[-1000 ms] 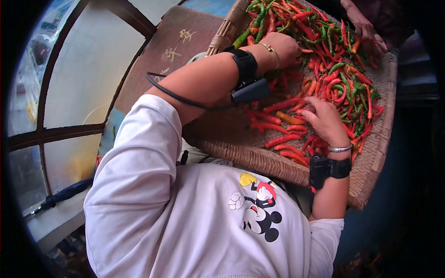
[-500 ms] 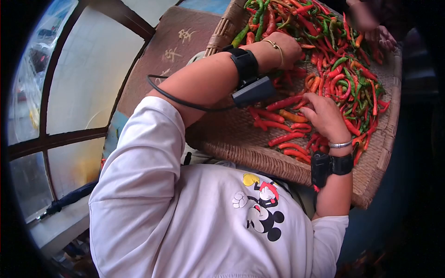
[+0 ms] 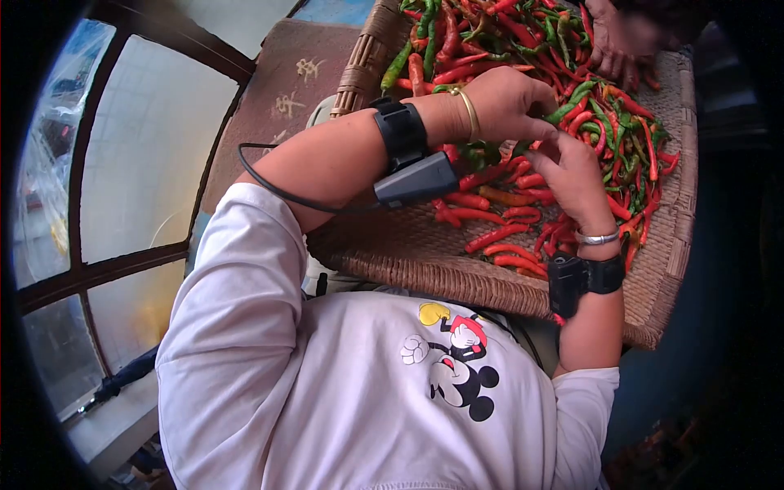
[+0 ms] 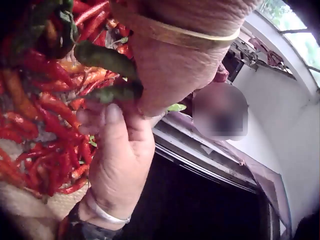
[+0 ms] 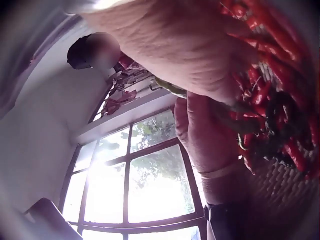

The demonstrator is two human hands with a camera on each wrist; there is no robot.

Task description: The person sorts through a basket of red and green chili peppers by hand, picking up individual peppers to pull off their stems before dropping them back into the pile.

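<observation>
In the head view the left hand [image 3: 510,106], with a gold bracelet, is over the peppers in a woven basket [image 3: 445,278]. Green peppers [image 4: 107,59] lie under its curled fingers in the left wrist view, and a green tip [image 4: 176,107] pokes out beyond them. The right hand [image 3: 576,184], with a silver bracelet, has its bent thumb and forefinger against the left fingertips. Whether it pinches a pepper is hidden. Red peppers [image 3: 496,237] lie loose below the hands, and mixed red and green ones [image 3: 625,135] lie to the right.
Another person's hand [image 3: 612,49] rests among peppers at the basket's far right. A brown board with painted characters [image 3: 278,90] stands left of the basket, beside framed window panes [image 3: 155,147]. A cable [image 3: 269,184] loops from the left wrist device.
The left hand has lifted off the pile and come to the right hand's fingertips, with green peppers beneath it. The right hand has barely moved. The other person's hand has shifted left.
</observation>
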